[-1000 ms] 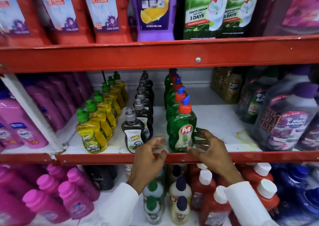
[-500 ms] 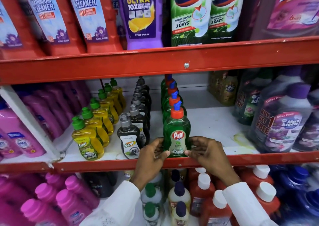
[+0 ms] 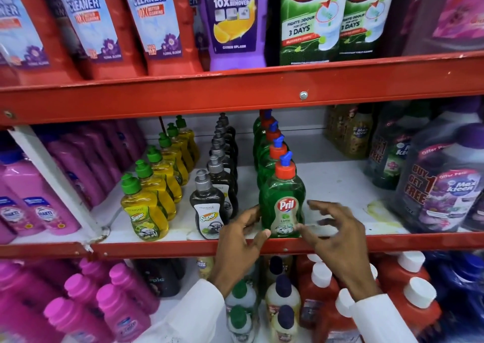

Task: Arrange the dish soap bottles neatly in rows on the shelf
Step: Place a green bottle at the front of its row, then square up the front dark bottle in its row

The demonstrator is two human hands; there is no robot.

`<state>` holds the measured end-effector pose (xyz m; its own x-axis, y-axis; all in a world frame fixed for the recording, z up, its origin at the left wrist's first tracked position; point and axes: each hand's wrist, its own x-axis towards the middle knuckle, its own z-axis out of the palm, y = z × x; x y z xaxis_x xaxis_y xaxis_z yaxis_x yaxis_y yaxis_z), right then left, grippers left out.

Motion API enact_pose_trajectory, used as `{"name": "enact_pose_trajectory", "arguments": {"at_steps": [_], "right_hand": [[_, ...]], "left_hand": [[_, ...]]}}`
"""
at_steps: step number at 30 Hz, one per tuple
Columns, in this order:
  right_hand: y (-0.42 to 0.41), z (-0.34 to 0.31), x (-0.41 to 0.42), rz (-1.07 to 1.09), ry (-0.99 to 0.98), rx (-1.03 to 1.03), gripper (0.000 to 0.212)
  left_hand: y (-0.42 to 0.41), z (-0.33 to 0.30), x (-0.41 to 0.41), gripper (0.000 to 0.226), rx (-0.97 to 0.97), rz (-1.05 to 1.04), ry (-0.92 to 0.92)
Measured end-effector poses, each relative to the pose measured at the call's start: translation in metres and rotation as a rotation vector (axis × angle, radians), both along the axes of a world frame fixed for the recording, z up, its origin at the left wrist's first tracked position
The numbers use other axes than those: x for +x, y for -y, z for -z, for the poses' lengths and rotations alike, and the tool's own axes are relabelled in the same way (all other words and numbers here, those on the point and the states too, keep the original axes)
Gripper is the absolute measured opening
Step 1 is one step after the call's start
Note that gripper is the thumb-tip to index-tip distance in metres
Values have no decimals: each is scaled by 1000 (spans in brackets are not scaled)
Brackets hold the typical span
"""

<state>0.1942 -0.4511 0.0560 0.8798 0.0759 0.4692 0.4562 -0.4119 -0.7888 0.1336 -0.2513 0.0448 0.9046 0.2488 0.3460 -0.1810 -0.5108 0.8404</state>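
Note:
Three rows of dish soap run front to back on the white shelf (image 3: 335, 183): yellow bottles with green caps (image 3: 144, 212), dark bottles with grey caps (image 3: 208, 209), and green Pril bottles with orange caps (image 3: 272, 143). The front Pril bottle (image 3: 284, 193) stands upright at the shelf's red front edge. My left hand (image 3: 241, 238) holds its lower left side between thumb and fingers. To the bottle's right, my right hand (image 3: 332, 232) is blurred with fingers spread; only the thumb tip is near the bottle's base.
Large purple Max Kleen bottles (image 3: 442, 185) crowd the shelf's right end, and pink bottles (image 3: 34, 198) stand left of a white slanted bracket (image 3: 52, 180). A red beam (image 3: 235, 91) hangs low overhead. White-capped red bottles (image 3: 322, 285) fill the shelf below. Bare shelf lies right of the Pril row.
Both hands closed on the front Pril bottle at the shelf edge. Now my right hand's fingers have come off it and spread, while my left hand stays on it.

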Motion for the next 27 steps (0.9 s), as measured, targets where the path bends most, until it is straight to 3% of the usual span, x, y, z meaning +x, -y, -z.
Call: {"name": "enact_pose_trajectory", "arguments": {"at_steps": [3, 5, 7, 10, 13, 15, 20, 27], "right_hand": [[-21, -8, -39, 87, 325, 84, 20], [-47, -7, -54, -26, 335, 90, 14], [-73, -1, -56, -137, 215, 50, 22], [-111, 5, -46, -224, 57, -49, 33], [-127, 5, -34, -257, 9, -151, 40], [-130, 7, -27, -259, -17, -202, 43], [-136, 4, -28, -247, -92, -231, 40], [-142, 6, -38, -144, -118, -234, 33]], "left_hand": [[-11, -3, -27, 25, -40, -205, 261], [-28, -4, -45, 20, -62, -365, 486], [-47, -3, -55, 21, -145, -435, 552], [-77, 6, -53, 28, -206, -406, 351], [-92, 12, -40, 55, -122, -285, 130], [-94, 7, -34, 57, -31, -225, 64], [-108, 7, -24, 37, -21, -128, 36], [-118, 10, -24, 35, -71, -46, 53]]}}
